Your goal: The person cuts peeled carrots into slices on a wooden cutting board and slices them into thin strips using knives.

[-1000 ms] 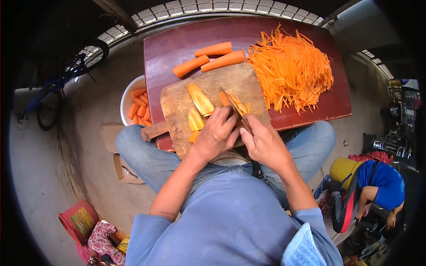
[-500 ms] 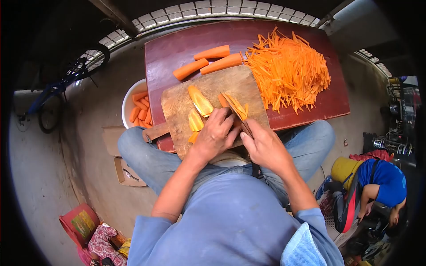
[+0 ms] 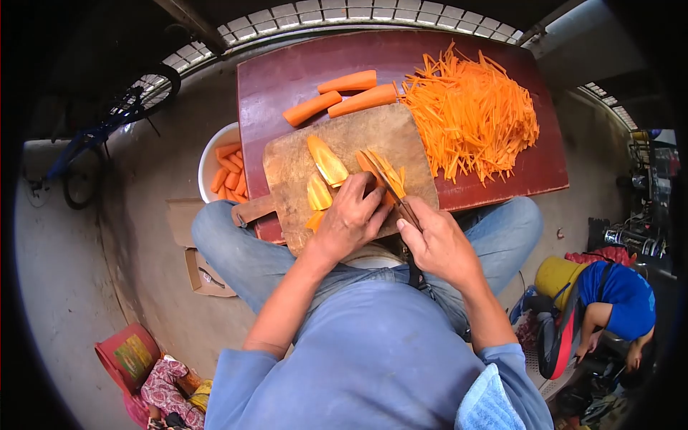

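Observation:
My right hand (image 3: 438, 240) grips the handle of a knife (image 3: 407, 208), its blade pointing up and left over the wooden cutting board (image 3: 287, 158). Beside the blade, my left hand (image 3: 351, 218) has its fingers curled down on sliced carrot (image 3: 367, 163), holding it against the board. Thin cut carrot strips (image 3: 395, 175) lie along the blade's right side. Left of my fingers rest flat carrot slices (image 3: 327, 162), with smaller pieces below them. My left fingertips and the exact blade edge are partly hidden.
A large heap of carrot strips (image 3: 473, 118) covers the right part of the red table (image 3: 272, 75). Peeled carrots (image 3: 364, 100) lie behind the board. A white bucket (image 3: 208, 168) holds more carrots at the left. Another person in blue (image 3: 620, 297) bends down at right.
The knife and my right hand have shifted slightly right and down, away from my left fingers. My left hand stays on the carrot. The whole view has shifted a little.

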Demonstrator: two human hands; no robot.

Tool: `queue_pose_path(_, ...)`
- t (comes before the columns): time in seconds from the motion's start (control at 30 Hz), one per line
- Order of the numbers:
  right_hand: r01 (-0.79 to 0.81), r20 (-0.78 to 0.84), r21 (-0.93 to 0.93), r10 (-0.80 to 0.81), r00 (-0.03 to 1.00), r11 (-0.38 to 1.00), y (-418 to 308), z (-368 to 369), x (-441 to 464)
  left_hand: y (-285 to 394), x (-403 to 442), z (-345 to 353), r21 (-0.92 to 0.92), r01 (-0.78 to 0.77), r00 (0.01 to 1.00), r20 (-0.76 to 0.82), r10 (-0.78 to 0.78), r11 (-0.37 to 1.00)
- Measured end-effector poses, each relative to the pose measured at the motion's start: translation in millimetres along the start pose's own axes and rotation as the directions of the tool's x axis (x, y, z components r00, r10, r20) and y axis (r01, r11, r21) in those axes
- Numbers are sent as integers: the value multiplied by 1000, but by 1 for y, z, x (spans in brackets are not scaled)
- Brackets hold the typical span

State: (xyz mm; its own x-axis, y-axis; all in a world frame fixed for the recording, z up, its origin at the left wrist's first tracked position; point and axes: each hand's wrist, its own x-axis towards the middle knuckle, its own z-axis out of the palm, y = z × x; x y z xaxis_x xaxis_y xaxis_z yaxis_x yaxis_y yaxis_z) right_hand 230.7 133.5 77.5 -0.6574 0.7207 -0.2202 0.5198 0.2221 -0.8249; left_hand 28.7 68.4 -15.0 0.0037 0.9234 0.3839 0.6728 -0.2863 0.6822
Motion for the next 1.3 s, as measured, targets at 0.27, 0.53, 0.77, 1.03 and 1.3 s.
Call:
queue_pose_path(0.27, 51, 11, -52, -51, 999, 997, 9, 6, 12, 0, -1, 1, 10, -22, 1000, -14, 22, 1000)
queue_pose_path(0.53, 47, -4, -67, -47, 999, 997, 4, 14, 12, -2, -4, 1, 25, -46, 999, -12, 46, 999)
queue_pose_path(0.77, -28, 26, -101, 31, 999, 994, 8, 1, -4, -2, -4, 2, -15, -14, 999, -44, 14, 1000)
queue_pose_path(1.03, 0, -33, 99, 4, 999, 995, 7, -5, -26, 3, -4, 1, 51, -15, 999, -42, 17, 999)
queue_pose_path(1.3, -67, -50, 111, 73, 996, 992, 0, -14, -30, 1, -3, 3, 52, -50, 997, -54, 53, 997)
